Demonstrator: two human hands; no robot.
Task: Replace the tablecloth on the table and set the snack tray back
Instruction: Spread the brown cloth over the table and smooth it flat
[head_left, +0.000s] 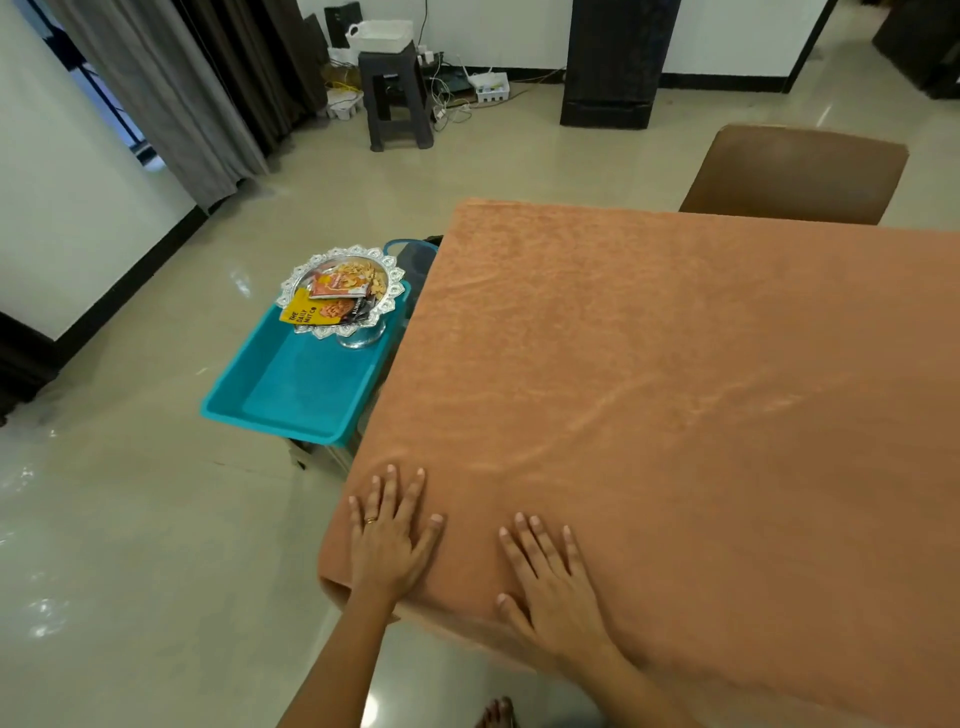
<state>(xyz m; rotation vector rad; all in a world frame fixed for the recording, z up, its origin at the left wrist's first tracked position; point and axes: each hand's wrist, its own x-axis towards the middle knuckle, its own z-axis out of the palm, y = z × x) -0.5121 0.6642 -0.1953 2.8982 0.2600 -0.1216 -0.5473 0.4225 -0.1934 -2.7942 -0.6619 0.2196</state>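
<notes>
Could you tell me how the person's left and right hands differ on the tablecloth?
The left hand wears a ring and lies at the tablecloth corner; the right hand shows no ring and lies farther in along the near edge. Both press flat with fingers spread.

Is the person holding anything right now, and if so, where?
Nothing is held. The left hand and right hand lie flat, fingers spread, on the orange tablecloth.

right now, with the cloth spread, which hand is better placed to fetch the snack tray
Probably the left. The left hand rests flat at the near left corner of the tablecloth, on the side where the snack tray stands in the teal tub. The right hand lies further inward.
</notes>
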